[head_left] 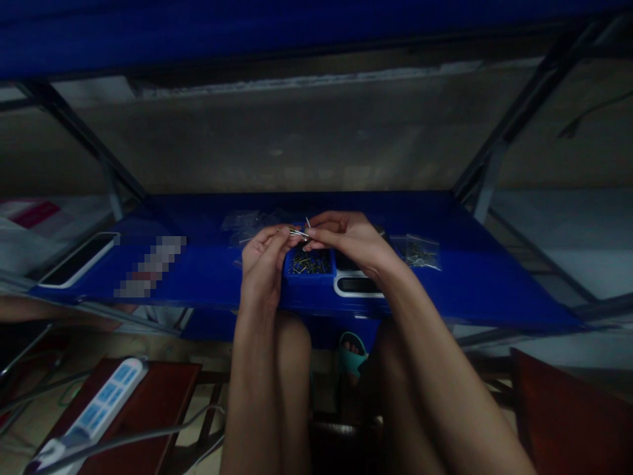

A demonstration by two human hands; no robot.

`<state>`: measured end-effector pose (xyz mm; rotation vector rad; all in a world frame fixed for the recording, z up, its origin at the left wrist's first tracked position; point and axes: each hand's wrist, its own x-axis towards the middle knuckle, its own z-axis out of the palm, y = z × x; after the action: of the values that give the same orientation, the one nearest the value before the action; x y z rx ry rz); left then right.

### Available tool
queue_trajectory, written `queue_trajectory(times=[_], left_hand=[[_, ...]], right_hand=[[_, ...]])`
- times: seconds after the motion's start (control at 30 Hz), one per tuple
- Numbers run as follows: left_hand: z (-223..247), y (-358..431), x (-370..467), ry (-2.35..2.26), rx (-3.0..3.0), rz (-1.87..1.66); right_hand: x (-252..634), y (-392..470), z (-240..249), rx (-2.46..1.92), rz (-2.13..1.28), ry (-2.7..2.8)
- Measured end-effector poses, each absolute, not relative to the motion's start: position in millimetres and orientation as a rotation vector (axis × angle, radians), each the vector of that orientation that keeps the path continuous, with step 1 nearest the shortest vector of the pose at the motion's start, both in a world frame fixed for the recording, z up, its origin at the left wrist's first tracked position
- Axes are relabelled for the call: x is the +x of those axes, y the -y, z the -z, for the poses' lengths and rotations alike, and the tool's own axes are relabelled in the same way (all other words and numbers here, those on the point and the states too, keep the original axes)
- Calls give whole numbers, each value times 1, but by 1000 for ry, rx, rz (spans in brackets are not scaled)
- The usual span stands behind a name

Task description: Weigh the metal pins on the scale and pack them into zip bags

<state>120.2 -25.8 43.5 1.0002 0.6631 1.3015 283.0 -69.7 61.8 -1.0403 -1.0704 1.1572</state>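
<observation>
Both of my hands meet above a small blue bin [310, 270] that holds many small metal pins. My left hand [267, 249] is closed, its thumb and fingers pinching several thin metal pins [299, 233]. The fingers of my right hand [341, 234] are pressed together at the other end of these pins, and one more pin sticks up beside its fingertips. Just right of the bin, partly under my right wrist, is a white-edged device with a dark display [357, 285]. A clear bag of small metal pieces [422, 253] lies to the right.
Clear plastic bags [242, 221] lie behind my left hand. On the blue table [494, 284], a white-framed phone-like device [82, 259] rests at the far left. A power strip [101, 406] sits on a brown stool at lower left. Another person's arm [44, 310] shows at the left edge.
</observation>
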Motion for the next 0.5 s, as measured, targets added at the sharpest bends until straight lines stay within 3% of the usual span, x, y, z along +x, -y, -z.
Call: queue_trajectory(times=[0.5], left_hand=[[-42,27,121,-663,1080,-1246]], right_hand=[[277,66,-56,-1123,-1006,1121]])
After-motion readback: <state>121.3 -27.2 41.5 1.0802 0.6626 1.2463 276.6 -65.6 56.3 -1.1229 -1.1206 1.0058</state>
